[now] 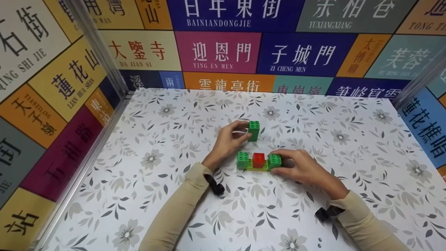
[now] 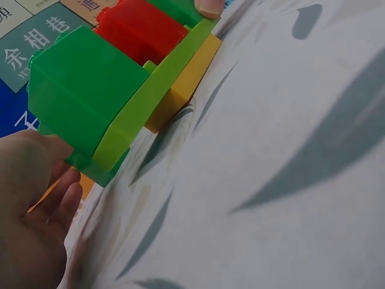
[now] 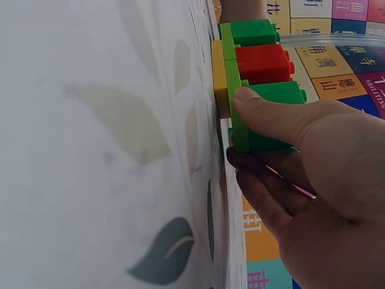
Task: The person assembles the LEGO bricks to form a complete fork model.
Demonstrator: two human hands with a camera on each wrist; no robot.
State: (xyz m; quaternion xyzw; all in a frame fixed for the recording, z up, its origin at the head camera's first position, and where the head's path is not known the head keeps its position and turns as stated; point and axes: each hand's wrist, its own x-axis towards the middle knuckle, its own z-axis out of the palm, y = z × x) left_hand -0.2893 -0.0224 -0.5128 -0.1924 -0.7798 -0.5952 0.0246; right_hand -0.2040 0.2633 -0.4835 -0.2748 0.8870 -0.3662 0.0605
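Note:
In the head view, my left hand (image 1: pixel 230 139) holds an upright green toy-brick stack (image 1: pixel 254 132) between thumb and fingers, beyond a low brick assembly. That assembly has a lime-green base strip (image 3: pixel 230 66) carrying a green brick (image 1: pixel 243 160) at the left, a red brick (image 1: pixel 258 160) in the middle and another green brick (image 1: pixel 275 160) at the right. A yellow brick (image 3: pixel 220 78) lies under the strip. With thumb and fingers, my right hand (image 1: pixel 301 166) grips the assembly's right end. In the left wrist view, the assembly hides most of the upright stack.
A white tabletop with a grey leaf-and-flower pattern (image 1: pixel 209 223) lies under the bricks. Panels with colourful place-name signs (image 1: pixel 216 52) stand along its back and sides. Dark wrist straps (image 1: pixel 216 187) show at both cuffs.

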